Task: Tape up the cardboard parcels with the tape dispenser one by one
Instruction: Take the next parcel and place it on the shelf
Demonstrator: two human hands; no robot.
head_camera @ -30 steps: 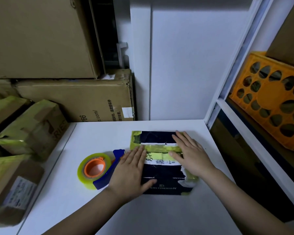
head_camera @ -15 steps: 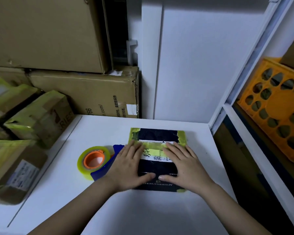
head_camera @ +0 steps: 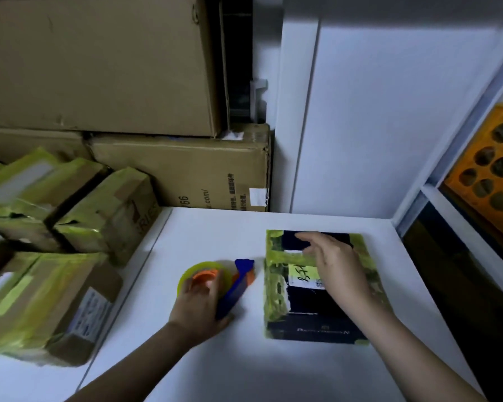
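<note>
Tape dispenser point(head_camera: 215, 281) under left fingers point(head_camera: 199, 285)

Left hand point(head_camera: 199, 307) grips tape dispenser point(head_camera: 218, 281) on white table point(head_camera: 273, 369), fingers seemingly curled round blue handle, though blurred. Right hand point(head_camera: 336, 265) rests flat on dark parcel point(head_camera: 317, 285) just beside it. Taped parcels point(head_camera: 55, 256) piled at left; brown boxes point(head_camera: 145, 111) stacked behind.
</note>
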